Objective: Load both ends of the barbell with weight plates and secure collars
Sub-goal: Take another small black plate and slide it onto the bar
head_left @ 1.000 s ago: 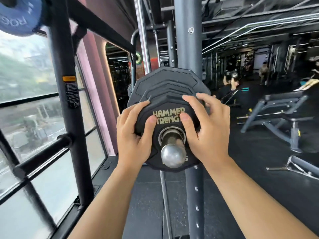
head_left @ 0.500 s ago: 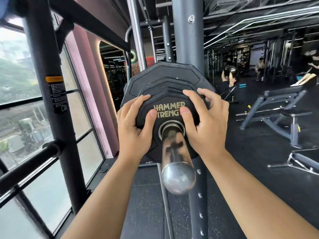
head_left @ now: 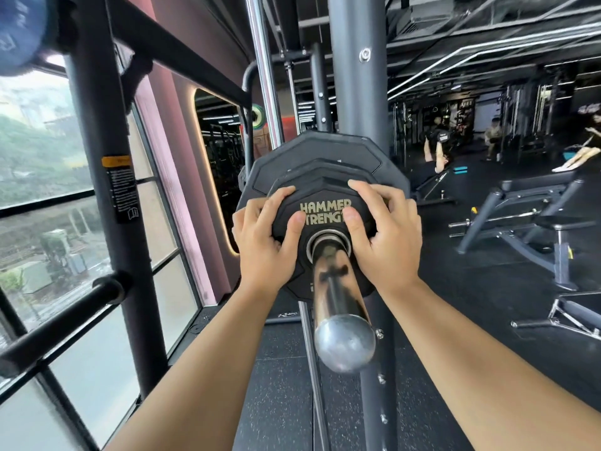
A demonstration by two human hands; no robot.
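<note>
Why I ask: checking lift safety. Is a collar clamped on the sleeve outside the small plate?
No, the chrome sleeve is bare from the small plate out to its rounded end; no collar shows.

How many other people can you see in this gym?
3: a lifter lying back mid-room, a sitter beyond, a person at the right edge. The rack may hide more.

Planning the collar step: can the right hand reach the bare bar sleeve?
Probably yes: the sleeve juts out uncovered just below the right hand, which now grips the small plate.
</note>
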